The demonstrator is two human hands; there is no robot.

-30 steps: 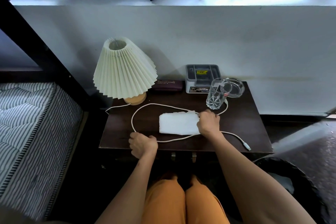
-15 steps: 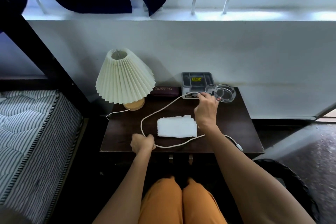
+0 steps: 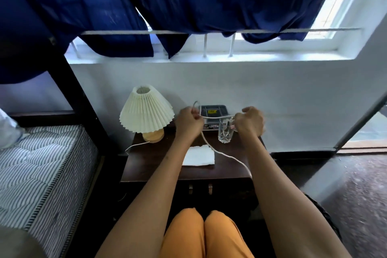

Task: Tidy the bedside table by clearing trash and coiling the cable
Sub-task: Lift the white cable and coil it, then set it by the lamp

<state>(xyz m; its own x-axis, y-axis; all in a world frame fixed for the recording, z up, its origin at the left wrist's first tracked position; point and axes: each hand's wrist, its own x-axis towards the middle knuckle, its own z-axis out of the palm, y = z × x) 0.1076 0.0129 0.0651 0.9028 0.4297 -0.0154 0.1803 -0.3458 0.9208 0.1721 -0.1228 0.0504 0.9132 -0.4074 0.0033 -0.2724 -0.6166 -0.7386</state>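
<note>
Both hands are raised above the dark wooden bedside table (image 3: 150, 165). My left hand (image 3: 188, 122) is shut on the white cable (image 3: 217, 152), with a small loop sticking up above the fist. My right hand (image 3: 249, 121) is shut on the same cable, which runs taut between the two fists. From the left fist the cable hangs down across the table to the front right edge. A white crumpled tissue (image 3: 200, 156) lies flat on the table below my left forearm.
A pleated cream lamp (image 3: 146, 109) stands at the table's left with its own cord trailing off. A drinking glass (image 3: 225, 132) and a grey box (image 3: 213, 111) sit at the back. A striped mattress (image 3: 41, 174) is left, a dark bin (image 3: 326, 216) right.
Both hands lifted off the table and rose with the cable; the left left the front edge, the loop on the table is gone and the cable is now stretched between the fists. The head tilted up.
</note>
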